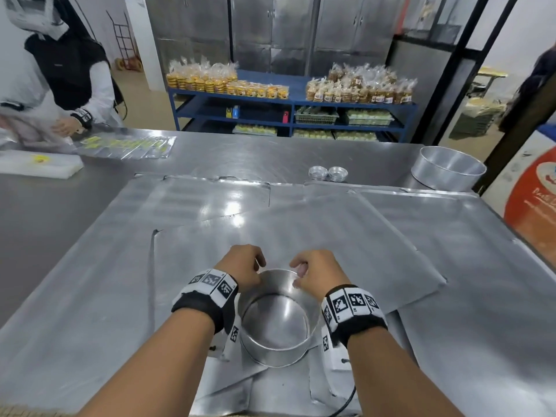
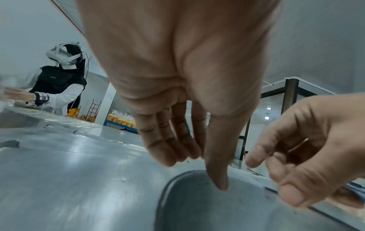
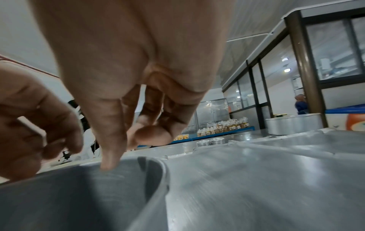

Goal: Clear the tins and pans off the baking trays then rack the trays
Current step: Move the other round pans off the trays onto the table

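Observation:
A round metal pan (image 1: pixel 276 320) stands on overlapping flat baking trays (image 1: pixel 331 230) right in front of me. My left hand (image 1: pixel 246 266) hangs over the pan's far left rim, fingers nearly straight and outside it, thumb pointing down into the pan (image 2: pixel 197 203). My right hand (image 1: pixel 313 272) hovers at the far right rim with its fingers loosely curled. In the right wrist view its thumb reaches the pan's (image 3: pixel 79 195) inner wall. Neither hand (image 2: pixel 195 170) (image 3: pixel 130 150) visibly clasps the rim.
Two stacks of small tins (image 1: pixel 328 173) and a large round pan (image 1: pixel 448 173) sit beyond the trays at the back right. Another person (image 1: pixel 60 85) works with plastic bags (image 1: pixel 126 145) at the far left. Blue shelves (image 1: pixel 288 97) of packed goods stand behind the table.

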`<act>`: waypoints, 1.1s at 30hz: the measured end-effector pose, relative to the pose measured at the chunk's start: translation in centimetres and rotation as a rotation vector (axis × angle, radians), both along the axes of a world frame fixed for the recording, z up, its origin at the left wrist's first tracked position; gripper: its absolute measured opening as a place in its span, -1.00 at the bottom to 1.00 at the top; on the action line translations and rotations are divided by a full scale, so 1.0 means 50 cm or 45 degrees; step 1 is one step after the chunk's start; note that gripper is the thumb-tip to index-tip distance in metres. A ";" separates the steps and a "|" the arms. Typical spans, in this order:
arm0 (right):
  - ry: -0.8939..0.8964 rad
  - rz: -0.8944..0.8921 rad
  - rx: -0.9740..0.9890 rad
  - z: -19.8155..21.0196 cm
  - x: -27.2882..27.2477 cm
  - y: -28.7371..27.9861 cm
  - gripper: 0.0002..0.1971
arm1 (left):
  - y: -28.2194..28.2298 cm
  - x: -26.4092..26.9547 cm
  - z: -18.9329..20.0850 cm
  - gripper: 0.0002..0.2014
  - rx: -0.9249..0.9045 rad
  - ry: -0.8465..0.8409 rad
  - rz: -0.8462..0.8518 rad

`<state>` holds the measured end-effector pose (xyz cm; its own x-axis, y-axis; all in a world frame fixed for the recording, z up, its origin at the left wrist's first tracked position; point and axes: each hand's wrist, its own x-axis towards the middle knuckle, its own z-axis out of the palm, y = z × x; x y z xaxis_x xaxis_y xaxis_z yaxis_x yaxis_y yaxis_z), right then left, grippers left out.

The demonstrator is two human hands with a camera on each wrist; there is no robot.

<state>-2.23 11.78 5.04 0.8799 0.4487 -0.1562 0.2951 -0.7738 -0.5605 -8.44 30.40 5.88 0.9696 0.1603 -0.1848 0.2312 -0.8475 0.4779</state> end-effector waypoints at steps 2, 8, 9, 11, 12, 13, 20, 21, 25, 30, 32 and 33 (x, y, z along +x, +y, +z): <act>0.059 -0.075 -0.019 -0.006 0.002 -0.014 -0.63 | 0.010 -0.004 -0.010 -0.69 -0.001 0.179 0.029; 0.178 -0.180 -0.009 -0.028 -0.007 -0.029 -0.79 | 0.027 -0.008 -0.037 -0.73 -0.035 0.359 0.005; 0.169 -0.207 0.019 -0.030 -0.007 -0.031 -0.79 | 0.031 -0.004 -0.040 -0.70 0.005 0.334 -0.020; 0.146 -0.240 0.052 -0.030 -0.007 -0.034 -0.74 | 0.035 0.009 -0.038 -0.69 0.025 0.296 -0.042; 0.142 -0.262 0.074 -0.029 -0.004 -0.038 -0.71 | 0.034 0.017 -0.035 -0.74 0.015 0.277 -0.044; 0.147 -0.290 0.122 -0.027 -0.001 -0.042 -0.68 | 0.031 0.026 -0.031 -0.80 -0.016 0.250 -0.036; 0.112 -0.565 0.432 -0.016 0.041 -0.097 -0.83 | -0.007 0.094 0.003 -0.79 -0.303 -0.020 0.072; 0.114 -0.595 0.475 -0.017 0.047 -0.106 -0.83 | -0.017 0.104 0.006 -0.76 -0.371 -0.071 0.105; 0.200 -0.758 0.703 -0.011 0.079 -0.151 -0.82 | -0.074 0.149 0.010 -0.71 -0.612 -0.282 0.240; 0.365 -0.895 1.041 -0.013 0.153 -0.208 -0.75 | -0.170 0.224 0.017 -0.68 -0.887 -0.468 0.380; 0.395 -0.946 1.138 -0.015 0.196 -0.233 -0.72 | -0.211 0.264 0.014 -0.68 -0.939 -0.516 0.417; 0.394 -0.972 1.175 -0.016 0.217 -0.246 -0.70 | -0.231 0.285 0.010 -0.69 -0.950 -0.530 0.430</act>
<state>8.63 -0.54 4.25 0.9469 -0.1104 -0.3019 -0.3002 0.0321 -0.9533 5.81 18.87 6.37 0.9046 0.4263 -0.0004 0.0969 -0.2046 0.9740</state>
